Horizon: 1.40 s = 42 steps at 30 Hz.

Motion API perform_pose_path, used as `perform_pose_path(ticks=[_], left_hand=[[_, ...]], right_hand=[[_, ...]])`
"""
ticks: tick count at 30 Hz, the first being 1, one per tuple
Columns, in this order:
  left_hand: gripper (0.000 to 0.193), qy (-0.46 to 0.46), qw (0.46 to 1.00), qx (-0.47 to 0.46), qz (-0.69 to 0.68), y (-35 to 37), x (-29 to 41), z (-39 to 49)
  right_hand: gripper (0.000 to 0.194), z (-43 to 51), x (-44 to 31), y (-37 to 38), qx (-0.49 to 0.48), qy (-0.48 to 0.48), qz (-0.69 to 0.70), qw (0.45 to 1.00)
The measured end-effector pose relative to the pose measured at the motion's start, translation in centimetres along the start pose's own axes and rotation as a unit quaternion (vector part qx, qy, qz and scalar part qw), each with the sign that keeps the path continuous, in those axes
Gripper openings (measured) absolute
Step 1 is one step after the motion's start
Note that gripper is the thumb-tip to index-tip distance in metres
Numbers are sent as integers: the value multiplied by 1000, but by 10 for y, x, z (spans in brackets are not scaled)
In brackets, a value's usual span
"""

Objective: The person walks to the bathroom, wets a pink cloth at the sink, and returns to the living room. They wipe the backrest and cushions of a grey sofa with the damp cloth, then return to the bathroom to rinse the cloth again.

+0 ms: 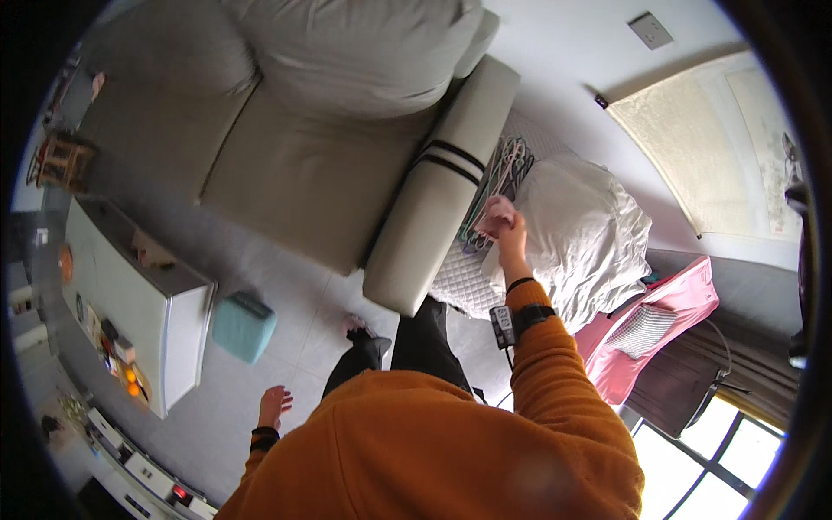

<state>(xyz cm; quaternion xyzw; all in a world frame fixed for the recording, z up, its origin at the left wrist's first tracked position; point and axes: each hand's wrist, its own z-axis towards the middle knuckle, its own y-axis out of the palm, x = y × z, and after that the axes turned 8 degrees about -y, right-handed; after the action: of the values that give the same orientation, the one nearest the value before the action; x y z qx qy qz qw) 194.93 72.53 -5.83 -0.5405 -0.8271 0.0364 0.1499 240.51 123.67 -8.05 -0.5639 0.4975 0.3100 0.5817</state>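
Note:
My right hand (512,237) is shut on a small crumpled pink cloth (499,209), just beyond the sofa armrest (442,188). Beneath and behind the cloth lies a bundle of clothes hangers (512,162), in pink, green and dark tones. A rumpled white cloth (585,214) spreads to the right of that hand, over a pale quilted cover (458,279). My left hand (274,404) hangs low at my side above the grey floor, fingers apart, holding nothing.
The grey-beige sofa (318,175) stands ahead. Left of me are a teal stool (244,326) and a white-topped table (130,292) bearing oranges and small items. Pink fabric (650,338) with a checked cloth (643,330) hangs at right. A scroll (689,130) is on the wall.

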Motion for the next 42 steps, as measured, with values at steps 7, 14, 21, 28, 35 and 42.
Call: perform_pose_path(ticks=[7,14,21,28,35,42], left_hand=[[34,-16,999,-2,37,105,68,-21],[37,-79,997,-16,10,191,68,-56],[38,-120,991,53,-17,205,27,-77],[36,-123,992,21,-24,223,27,-69],[33,-58,998,4,-21,209,13,-58],[33,-57,998,10,-21,150,-73,-75]], right_hand=[[34,218,9,-31,57,71,179,980],[27,396,42,21,-14,26,227,973],[40,485,54,86,-24,3,284,958],[21,414,86,82,-126,-148,162,967],[26,216,59,85,-174,-43,563,807],[28,71,87,85,-107,14,468,877]])
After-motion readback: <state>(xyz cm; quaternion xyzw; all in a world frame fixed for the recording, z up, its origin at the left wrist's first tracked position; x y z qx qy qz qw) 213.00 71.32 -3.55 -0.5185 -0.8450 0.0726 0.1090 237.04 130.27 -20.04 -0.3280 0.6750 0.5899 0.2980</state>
